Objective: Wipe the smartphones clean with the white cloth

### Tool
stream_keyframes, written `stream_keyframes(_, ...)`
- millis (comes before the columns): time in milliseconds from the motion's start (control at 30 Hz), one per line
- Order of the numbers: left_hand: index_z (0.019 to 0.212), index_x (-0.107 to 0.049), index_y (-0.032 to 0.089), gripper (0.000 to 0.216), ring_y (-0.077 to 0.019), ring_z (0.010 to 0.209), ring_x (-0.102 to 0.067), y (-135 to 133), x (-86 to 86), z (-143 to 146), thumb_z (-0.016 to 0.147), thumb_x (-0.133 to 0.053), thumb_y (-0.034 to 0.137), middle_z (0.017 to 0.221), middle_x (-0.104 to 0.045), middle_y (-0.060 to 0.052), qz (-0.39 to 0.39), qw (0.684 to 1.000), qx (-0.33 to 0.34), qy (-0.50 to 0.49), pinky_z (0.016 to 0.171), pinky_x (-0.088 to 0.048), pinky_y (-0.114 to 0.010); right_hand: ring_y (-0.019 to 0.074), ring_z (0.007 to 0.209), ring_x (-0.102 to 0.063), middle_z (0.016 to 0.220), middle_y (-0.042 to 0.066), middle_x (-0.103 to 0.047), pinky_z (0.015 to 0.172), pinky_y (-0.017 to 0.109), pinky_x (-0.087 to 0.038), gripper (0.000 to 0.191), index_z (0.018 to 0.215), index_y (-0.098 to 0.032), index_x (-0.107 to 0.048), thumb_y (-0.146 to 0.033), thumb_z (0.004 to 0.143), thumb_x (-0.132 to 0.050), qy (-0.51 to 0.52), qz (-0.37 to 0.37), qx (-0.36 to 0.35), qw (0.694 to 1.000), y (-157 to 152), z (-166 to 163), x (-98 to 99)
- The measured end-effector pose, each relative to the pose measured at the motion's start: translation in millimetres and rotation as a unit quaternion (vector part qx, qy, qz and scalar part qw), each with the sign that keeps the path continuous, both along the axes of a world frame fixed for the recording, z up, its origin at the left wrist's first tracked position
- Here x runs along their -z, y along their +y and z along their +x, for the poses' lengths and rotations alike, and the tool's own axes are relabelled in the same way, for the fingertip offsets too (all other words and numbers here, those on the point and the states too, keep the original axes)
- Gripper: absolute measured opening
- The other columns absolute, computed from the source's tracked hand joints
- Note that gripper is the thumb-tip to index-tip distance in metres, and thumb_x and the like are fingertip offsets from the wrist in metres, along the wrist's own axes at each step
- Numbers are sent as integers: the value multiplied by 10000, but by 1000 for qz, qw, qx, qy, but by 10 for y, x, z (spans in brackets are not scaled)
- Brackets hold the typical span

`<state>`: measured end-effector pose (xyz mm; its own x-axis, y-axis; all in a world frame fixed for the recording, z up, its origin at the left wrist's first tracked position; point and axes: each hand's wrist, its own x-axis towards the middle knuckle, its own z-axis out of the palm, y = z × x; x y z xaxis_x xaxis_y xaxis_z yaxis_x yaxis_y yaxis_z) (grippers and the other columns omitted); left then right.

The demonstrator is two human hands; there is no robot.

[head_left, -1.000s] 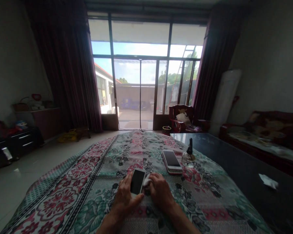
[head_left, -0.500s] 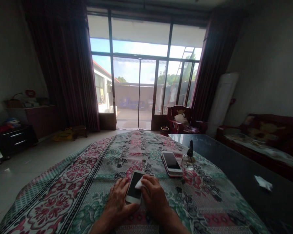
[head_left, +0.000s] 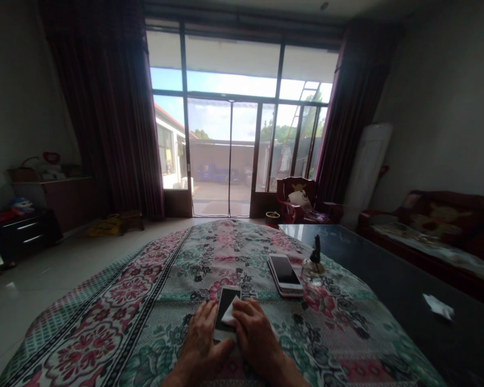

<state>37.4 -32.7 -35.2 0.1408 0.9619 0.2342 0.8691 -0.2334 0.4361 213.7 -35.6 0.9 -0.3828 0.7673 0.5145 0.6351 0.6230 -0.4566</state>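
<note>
A white-framed smartphone (head_left: 228,296) with a dark screen lies face up on the patterned tablecloth (head_left: 173,322). My left hand (head_left: 201,336) steadies it, fingers along its left edge and thumb across its lower end. Pressed onto the screen is a folded white tissue (head_left: 229,313), held under the bent fingers of my right hand (head_left: 255,329). The right hand covers part of the phone's right side. Beyond it, to the right, a second white smartphone (head_left: 285,271) rests on a flat pinkish thing, perhaps a case. Beside that stands a clear spray bottle (head_left: 314,263) with a black nozzle.
To the right, a dark glossy tabletop (head_left: 371,274) carries a crumpled white tissue (head_left: 439,307). A wooden sofa (head_left: 439,220) lies past it. An armchair (head_left: 296,199) stands near the screened doorway (head_left: 221,161). A black cabinet (head_left: 24,231) is at the left.
The tissue has slid slightly down and left over the screen under my right hand. Phone and left hand have shifted a little to the right. The view has tilted slightly.
</note>
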Motion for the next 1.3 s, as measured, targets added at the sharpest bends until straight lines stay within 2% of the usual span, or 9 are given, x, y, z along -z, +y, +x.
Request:
stream_keyframes(167,1376,-474,126,749,-339,1396,-300,-3,48,9,661,-583,321,1475,-416,-125,4,1000,-9,-3,1131,-289,-486,199,1113,-533,1171,38,-641,1022,361,-409,297,971,-234,-689,-63,844,-482,22,-2,-9,1000,7,-6,-9)
stream_keyframes(367,1386,-457,113,771,-322,1397,-303,-10,-22,54,658,-573,340,1476,-418,-131,-13,1000,-24,-4,1141,-262,-457,191,1081,-541,1165,38,-639,985,339,-426,302,1021,-237,-665,-73,866,-464,40,10,-16,999,18,-13,11)
stream_keyframes(533,1338,-517,136,721,-316,1358,-374,12,-82,30,667,-611,382,1437,-476,-131,13,1000,-8,-27,1134,-285,-446,195,1030,-550,1081,34,-658,943,338,-438,276,987,-240,-665,-78,856,-484,39,10,-22,999,9,-20,2)
stream_keyframes(700,1318,-546,200,670,-295,1352,-388,25,-172,-47,664,-622,326,1428,-495,-83,4,999,24,-38,1136,-295,-433,183,986,-547,1013,28,-664,916,321,-436,222,927,-229,-664,-92,859,-503,39,15,-27,999,-1,-23,-7)
stream_keyframes(967,1323,-537,149,662,-294,1334,-403,-12,-212,-45,691,-613,332,1415,-500,-123,16,999,28,-30,1120,-309,-413,184,1000,-535,1035,33,-654,932,319,-419,220,948,-215,-653,-82,855,-504,34,14,-32,999,8,-23,9)
stream_keyframes(1100,1322,-535,168,659,-283,1322,-415,-7,-223,-47,688,-620,328,1403,-516,-104,23,999,35,-34,1115,-312,-395,185,999,-537,1031,37,-657,924,321,-423,218,945,-215,-655,-92,861,-497,36,12,-32,999,-8,-17,-5)
stream_keyframes(1300,1332,-523,146,666,-286,1337,-388,8,-227,-53,703,-608,348,1427,-483,-120,3,999,38,-34,1115,-298,-416,166,942,-553,938,21,-671,876,282,-432,194,843,-211,-673,-85,830,-526,37,4,-35,999,-20,-11,15)
